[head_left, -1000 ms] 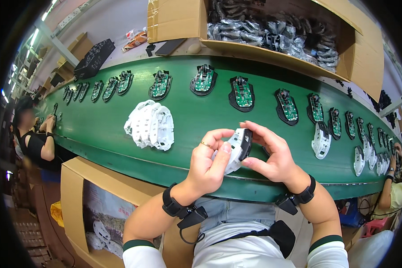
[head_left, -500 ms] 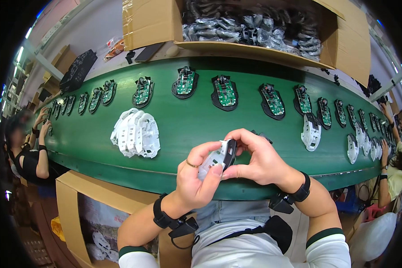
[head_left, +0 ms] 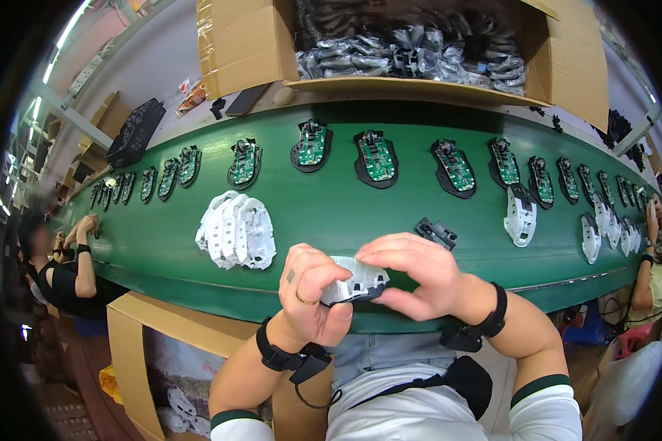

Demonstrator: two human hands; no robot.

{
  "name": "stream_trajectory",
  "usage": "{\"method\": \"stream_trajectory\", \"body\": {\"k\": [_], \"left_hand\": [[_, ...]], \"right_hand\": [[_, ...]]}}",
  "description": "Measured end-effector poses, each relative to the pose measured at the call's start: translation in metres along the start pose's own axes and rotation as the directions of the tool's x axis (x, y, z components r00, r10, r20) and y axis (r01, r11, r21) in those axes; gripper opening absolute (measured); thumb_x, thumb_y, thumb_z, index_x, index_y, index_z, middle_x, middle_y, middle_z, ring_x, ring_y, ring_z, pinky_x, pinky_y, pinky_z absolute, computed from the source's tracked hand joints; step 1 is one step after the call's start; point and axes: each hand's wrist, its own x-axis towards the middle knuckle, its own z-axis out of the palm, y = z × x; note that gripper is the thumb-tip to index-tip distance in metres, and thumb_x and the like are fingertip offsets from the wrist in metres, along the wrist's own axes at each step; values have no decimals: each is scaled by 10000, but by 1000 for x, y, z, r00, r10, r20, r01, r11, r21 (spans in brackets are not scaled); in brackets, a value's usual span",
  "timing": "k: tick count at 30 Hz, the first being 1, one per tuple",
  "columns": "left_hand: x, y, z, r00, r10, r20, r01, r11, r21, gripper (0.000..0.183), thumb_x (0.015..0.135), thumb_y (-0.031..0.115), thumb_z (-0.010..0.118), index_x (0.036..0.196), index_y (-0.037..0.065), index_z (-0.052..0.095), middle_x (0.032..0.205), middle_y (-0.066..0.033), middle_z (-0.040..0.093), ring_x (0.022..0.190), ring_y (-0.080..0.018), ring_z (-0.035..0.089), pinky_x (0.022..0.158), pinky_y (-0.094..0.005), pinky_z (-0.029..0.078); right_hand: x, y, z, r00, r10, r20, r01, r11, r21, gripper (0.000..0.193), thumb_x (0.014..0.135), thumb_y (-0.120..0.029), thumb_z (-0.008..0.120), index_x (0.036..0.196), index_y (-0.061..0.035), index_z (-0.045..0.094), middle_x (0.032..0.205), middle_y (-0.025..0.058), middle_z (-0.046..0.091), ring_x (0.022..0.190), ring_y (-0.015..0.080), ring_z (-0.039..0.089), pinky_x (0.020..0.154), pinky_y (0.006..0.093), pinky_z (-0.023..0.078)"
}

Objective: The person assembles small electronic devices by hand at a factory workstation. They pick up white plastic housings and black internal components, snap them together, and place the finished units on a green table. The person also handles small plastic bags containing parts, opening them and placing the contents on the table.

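Both hands are on one white plastic mouse shell (head_left: 362, 276) with a dark strip along its lower edge, held just above the near edge of the green belt. My left hand (head_left: 307, 292) is closed round its left end, fingers on top and thumb below. At the other end, my right hand (head_left: 418, 278) pinches the shell between fingertips and thumb. Beyond the right hand lies a small black plastic part (head_left: 436, 232). To the left stands a row of nested white mouse shells (head_left: 235, 229).
Across the green belt (head_left: 309, 202) runs a line of black mouse bases with green circuit boards (head_left: 376, 159). White shells (head_left: 521, 215) lie at the right. An open carton (head_left: 419, 87) of bagged parts stands behind; another carton (head_left: 136, 353) is below left. Co-workers sit at both ends.
The shell has been turned in my hands, so its dark strip now faces down instead of right. My right hand has shifted, and the black part beyond it shows more fully.
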Motion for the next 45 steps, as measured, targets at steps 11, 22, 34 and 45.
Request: {"method": "stream_trajectory", "body": {"k": [11, 22, 34, 45], "left_hand": [[5, 2, -9, 997, 76, -12, -76, 997, -14, 279, 877, 314, 699, 855, 71, 564, 764, -61, 543, 643, -253, 506, 639, -396, 413], [8, 1, -4, 825, -532, 191, 527, 600, -602, 723, 1039, 470, 553, 1471, -96, 424, 1083, -110, 691, 916, -106, 621, 786, -250, 482], [3, 2, -9, 514, -728, 454, 762, 144, -632, 425, 1079, 193, 535, 1417, -46, 438, 1120, -121, 711, 964, -111, 660, 845, -262, 527], [3, -8, -10, 898, -415, 147, 430, 899, -84, 343, 908, 169, 715, 1201, 9, 638, 945, -107, 698, 782, -212, 659, 709, -311, 518]], "right_hand": [[0, -10, 4, 999, -36, 35, 34, 998, 47, 282, 783, -124, 847, 1009, 11, 748, 1026, 145, 767, 909, 299, 755, 792, 378, 605], [-3, 10, 10, 638, 710, 299, -660, 303, 687, 352, 1023, -159, 656, 1295, 57, 601, 1053, 97, 723, 931, 130, 685, 812, 281, 572], [2, 10, 25, 532, 701, 475, -801, 236, 550, 466, 967, -228, 749, 1270, 54, 536, 1077, 61, 663, 920, 100, 663, 751, 263, 575], [0, 12, 31, 848, 516, 119, -525, 791, 313, 555, 825, -131, 860, 1276, 1, 564, 1188, 125, 648, 1035, 194, 664, 861, 327, 565]]}}
